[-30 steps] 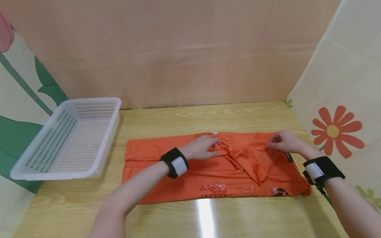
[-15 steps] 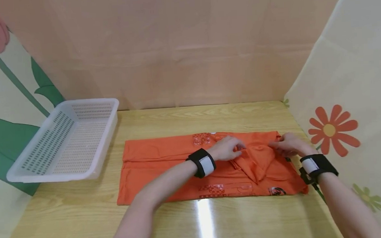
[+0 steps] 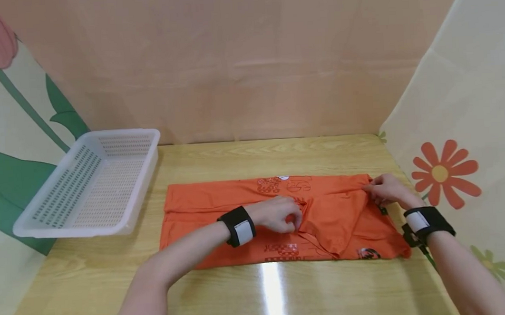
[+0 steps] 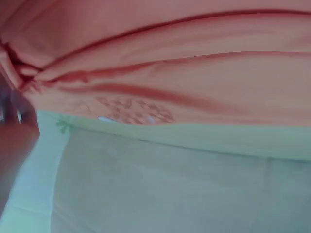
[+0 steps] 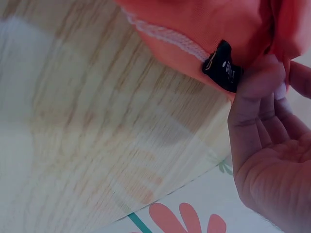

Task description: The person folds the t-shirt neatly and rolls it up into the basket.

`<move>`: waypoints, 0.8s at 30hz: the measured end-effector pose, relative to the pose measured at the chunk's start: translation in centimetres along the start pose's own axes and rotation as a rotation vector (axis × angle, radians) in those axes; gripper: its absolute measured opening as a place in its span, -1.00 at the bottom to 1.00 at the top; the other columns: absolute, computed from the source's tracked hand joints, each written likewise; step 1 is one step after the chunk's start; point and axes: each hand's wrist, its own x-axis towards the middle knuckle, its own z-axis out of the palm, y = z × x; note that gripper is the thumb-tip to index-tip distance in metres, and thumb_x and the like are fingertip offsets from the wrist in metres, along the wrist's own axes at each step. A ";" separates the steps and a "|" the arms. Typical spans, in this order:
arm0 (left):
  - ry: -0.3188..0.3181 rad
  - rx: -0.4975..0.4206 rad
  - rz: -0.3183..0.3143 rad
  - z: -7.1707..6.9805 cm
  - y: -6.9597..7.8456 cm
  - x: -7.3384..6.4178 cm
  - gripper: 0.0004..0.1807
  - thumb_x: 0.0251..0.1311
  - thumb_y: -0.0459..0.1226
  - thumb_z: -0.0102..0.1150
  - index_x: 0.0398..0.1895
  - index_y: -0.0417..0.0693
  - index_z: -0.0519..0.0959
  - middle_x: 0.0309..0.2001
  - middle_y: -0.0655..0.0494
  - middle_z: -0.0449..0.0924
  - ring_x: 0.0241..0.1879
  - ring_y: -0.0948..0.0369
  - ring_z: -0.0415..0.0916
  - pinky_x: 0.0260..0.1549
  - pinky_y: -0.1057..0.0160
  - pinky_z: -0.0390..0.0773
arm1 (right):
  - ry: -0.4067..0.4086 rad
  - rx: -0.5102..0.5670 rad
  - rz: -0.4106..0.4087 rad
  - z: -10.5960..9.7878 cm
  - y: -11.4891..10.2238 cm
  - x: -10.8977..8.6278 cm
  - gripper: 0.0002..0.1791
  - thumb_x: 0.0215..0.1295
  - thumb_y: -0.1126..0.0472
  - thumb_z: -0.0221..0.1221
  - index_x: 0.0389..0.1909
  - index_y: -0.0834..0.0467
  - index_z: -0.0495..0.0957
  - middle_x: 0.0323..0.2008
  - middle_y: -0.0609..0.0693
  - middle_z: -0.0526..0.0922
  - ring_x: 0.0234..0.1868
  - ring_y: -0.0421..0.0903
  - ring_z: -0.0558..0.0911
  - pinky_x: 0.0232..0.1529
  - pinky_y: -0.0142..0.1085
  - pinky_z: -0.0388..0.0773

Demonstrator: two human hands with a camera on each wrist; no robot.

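Observation:
An orange T-shirt (image 3: 220,195) with printed patterns lies folded in a long strip across the table, its right part bunched in a loose flap. Near its middle, my left hand (image 3: 277,214) pinches a fold of the cloth at the left edge of that flap. In the left wrist view only part of the left hand (image 4: 19,121) shows at the left edge, against gathered fabric. At the far right corner my right hand (image 3: 387,188) pinches the cloth between thumb and fingers. Beside it in the right wrist view a black label (image 5: 223,68) is sewn by a pale seam.
A white perforated plastic basket (image 3: 129,216) stands at the left of the wooden table (image 3: 217,297). A pinkish cloth wall (image 3: 249,91) rises behind, and a flowered sheet (image 3: 459,94) hangs at the right.
My left hand moved right to the flap, then back left and nearer with the cloth, spreading the flap wider. My right hand shifted slightly right and took hold of the corner cloth.

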 end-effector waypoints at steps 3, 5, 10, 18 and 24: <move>0.019 0.059 0.014 0.4 1.3 1.2 -0.79 0.46 -0.22 0.14 0.03 0.07 0.69 0.00 0.22 0.68 0.00 0.27 0.44 0.07 0.42 0.40 | -0.004 -0.003 -0.001 -0.2 0.1 -0.1 -0.55 0.61 -0.01 0.07 -0.15 0.36 0.59 -0.53 -0.09 0.60 -0.47 -0.16 0.66 -0.39 -0.25 0.72; -0.021 0.124 0.021 0.8 2.4 2.2 -0.69 0.51 -0.12 0.13 0.23 0.14 0.62 0.17 0.22 0.61 0.14 0.26 0.41 0.20 0.37 0.38 | -0.007 0.001 0.003 -0.1 0.2 -0.1 -0.53 0.61 -0.02 0.07 -0.11 0.38 0.58 -0.51 -0.08 0.62 -0.45 -0.15 0.67 -0.37 -0.23 0.73; -0.109 0.214 -0.005 1.1 3.6 2.9 -0.48 0.46 -0.04 0.23 0.45 0.31 0.46 0.36 0.23 0.45 0.34 0.23 0.31 0.39 0.20 0.36 | -0.011 0.016 0.013 0.3 -0.1 -0.1 -0.46 0.57 -0.09 0.12 -0.03 0.40 0.57 -0.48 -0.08 0.66 -0.42 -0.15 0.71 -0.33 -0.22 0.75; 0.030 0.040 -0.207 1.4 1.3 1.1 -0.45 0.32 0.03 0.41 0.26 0.05 0.51 -0.08 0.15 0.60 -0.15 0.30 0.51 -0.11 0.45 0.50 | -0.078 0.000 0.096 0.1 -0.5 -1.2 -0.38 0.45 -0.29 0.18 -0.46 0.21 0.68 -0.61 -0.11 0.70 -0.54 -0.20 0.70 -0.37 -0.27 0.72; 0.137 -0.132 -0.203 1.8 0.8 0.9 -0.78 0.36 -0.13 0.39 -0.06 -0.01 0.69 -0.36 0.23 0.64 -0.42 0.44 0.45 -0.36 0.58 0.38 | -0.155 0.052 0.094 0.5 -0.6 -1.3 -0.50 0.51 -0.16 0.20 -0.47 0.16 0.67 -0.60 -0.11 0.71 -0.55 -0.21 0.68 -0.39 -0.30 0.69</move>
